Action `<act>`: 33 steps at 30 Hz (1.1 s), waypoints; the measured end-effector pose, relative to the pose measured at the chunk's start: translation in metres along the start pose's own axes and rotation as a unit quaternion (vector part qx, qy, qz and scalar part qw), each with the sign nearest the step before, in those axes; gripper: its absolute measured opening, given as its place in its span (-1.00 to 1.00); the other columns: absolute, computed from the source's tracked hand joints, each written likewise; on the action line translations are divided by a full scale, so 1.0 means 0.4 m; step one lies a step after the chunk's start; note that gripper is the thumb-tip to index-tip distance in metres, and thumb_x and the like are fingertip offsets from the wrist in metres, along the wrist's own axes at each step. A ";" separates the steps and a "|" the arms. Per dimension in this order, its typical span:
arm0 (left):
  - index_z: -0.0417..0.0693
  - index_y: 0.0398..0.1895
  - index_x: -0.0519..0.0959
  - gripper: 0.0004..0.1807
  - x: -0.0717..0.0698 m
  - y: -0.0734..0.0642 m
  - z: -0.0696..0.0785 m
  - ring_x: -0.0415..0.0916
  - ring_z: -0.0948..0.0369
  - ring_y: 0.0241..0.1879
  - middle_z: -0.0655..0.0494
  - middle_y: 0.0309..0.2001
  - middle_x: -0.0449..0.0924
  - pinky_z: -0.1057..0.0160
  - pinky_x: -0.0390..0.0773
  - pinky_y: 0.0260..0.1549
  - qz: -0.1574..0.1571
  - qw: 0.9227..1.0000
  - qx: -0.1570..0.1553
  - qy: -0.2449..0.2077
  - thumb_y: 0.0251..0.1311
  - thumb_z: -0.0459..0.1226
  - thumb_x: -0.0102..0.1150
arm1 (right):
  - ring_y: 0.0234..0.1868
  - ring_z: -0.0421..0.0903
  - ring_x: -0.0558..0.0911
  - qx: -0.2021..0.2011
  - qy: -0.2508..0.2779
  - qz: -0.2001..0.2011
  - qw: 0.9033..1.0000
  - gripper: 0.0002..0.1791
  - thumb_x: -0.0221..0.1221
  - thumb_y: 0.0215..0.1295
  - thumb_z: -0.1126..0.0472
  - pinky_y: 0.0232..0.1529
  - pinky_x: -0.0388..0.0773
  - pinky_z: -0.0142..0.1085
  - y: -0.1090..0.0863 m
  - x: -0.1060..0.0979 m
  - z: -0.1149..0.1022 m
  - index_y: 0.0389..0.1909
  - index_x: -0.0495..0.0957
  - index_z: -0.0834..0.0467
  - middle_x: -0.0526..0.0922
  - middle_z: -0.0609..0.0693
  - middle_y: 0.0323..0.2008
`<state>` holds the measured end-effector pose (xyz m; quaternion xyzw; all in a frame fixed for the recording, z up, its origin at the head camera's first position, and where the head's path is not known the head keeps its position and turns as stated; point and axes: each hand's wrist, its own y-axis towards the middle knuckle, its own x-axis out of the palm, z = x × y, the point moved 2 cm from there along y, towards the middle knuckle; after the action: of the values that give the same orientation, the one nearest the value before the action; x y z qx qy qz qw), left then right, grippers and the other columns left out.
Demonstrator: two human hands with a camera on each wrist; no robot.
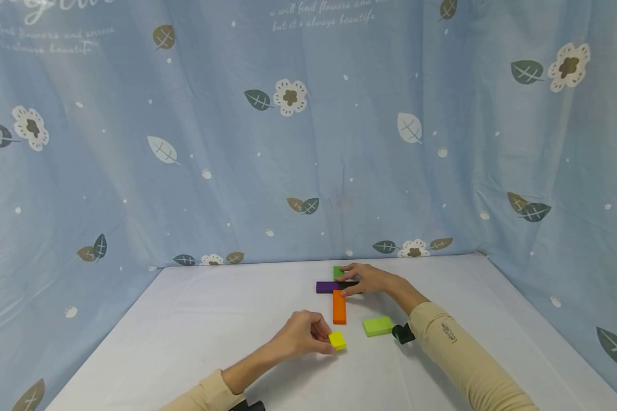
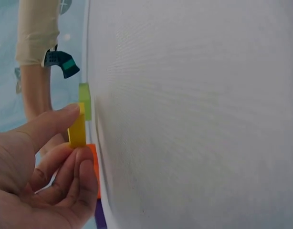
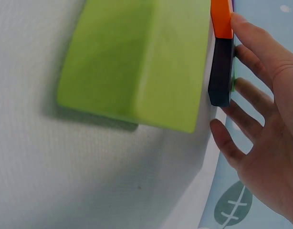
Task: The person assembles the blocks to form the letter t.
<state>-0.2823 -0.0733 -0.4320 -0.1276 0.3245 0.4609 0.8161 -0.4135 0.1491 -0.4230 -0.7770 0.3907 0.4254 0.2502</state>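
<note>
My left hand pinches a yellow block between thumb and fingertips, close over the white table. Farther back, several flat blocks lie together in a cross: a green block at the rear, a purple block on the left, a black block on the right and an orange block toward me. Over this cross my right hand spreads its fingers, the thumb at the orange block's end and the other fingertips by the black and green blocks. It partly hides both of these.
A light green block lies apart, right of the orange one, near the right wrist's black camera. The white tabletop ends at a blue patterned curtain behind and at both sides.
</note>
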 end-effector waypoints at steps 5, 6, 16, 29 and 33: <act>-0.08 -0.39 0.64 -0.70 0.003 0.005 0.007 0.50 0.42 -0.51 0.24 -0.46 0.66 0.49 0.56 -0.43 0.007 1.000 0.000 0.013 -0.13 -0.18 0.57 | 0.44 0.20 0.27 -0.001 0.005 -0.001 1.000 -0.45 0.32 0.21 -0.09 0.39 0.22 0.20 -0.002 -0.003 -0.001 0.22 0.57 -0.04 0.31 0.08 0.45; -0.07 -0.39 0.64 -0.71 0.003 0.007 0.008 0.50 0.42 -0.52 0.24 -0.47 0.65 0.49 0.56 -0.43 0.008 1.000 -0.001 0.016 -0.12 -0.18 0.57 | 0.44 0.20 0.27 -0.004 0.004 -0.002 1.000 -0.45 0.32 0.21 -0.09 0.38 0.22 0.21 -0.003 -0.004 -0.003 0.22 0.57 -0.04 0.31 0.10 0.45; -0.09 -0.40 0.64 -0.72 0.001 0.026 -0.001 0.50 0.42 -0.51 0.24 -0.47 0.65 0.48 0.55 -0.43 0.022 0.999 -0.016 0.035 -0.12 -0.20 0.57 | 0.45 0.21 0.27 -0.003 0.008 -0.004 1.000 -0.45 0.32 0.22 -0.08 0.38 0.21 0.23 -0.005 -0.005 -0.008 0.22 0.56 -0.02 0.30 0.10 0.45; -0.09 -0.44 0.64 -0.69 -0.012 0.041 0.002 0.51 0.45 -0.52 0.26 -0.52 0.66 0.48 0.54 -0.46 0.015 0.998 -0.018 0.063 -0.17 -0.18 0.60 | 0.45 0.21 0.27 0.002 0.005 -0.002 1.000 -0.45 0.31 0.21 -0.09 0.38 0.21 0.24 0.000 -0.005 -0.006 0.23 0.56 -0.06 0.29 0.10 0.45; -0.09 -0.46 0.63 -0.69 -0.008 0.045 0.003 0.50 0.45 -0.54 0.26 -0.53 0.65 0.47 0.53 -0.49 0.013 0.997 -0.015 0.069 -0.17 -0.18 0.60 | 0.45 0.21 0.25 0.003 0.008 -0.003 1.000 -0.45 0.31 0.23 -0.09 0.38 0.19 0.25 -0.003 -0.004 -0.009 0.24 0.55 -0.05 0.29 0.10 0.46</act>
<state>-0.2980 -0.0650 -0.4272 -0.1675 0.3746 0.4665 0.7836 -0.4112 0.1479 -0.4195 -0.7810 0.3914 0.4172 0.2507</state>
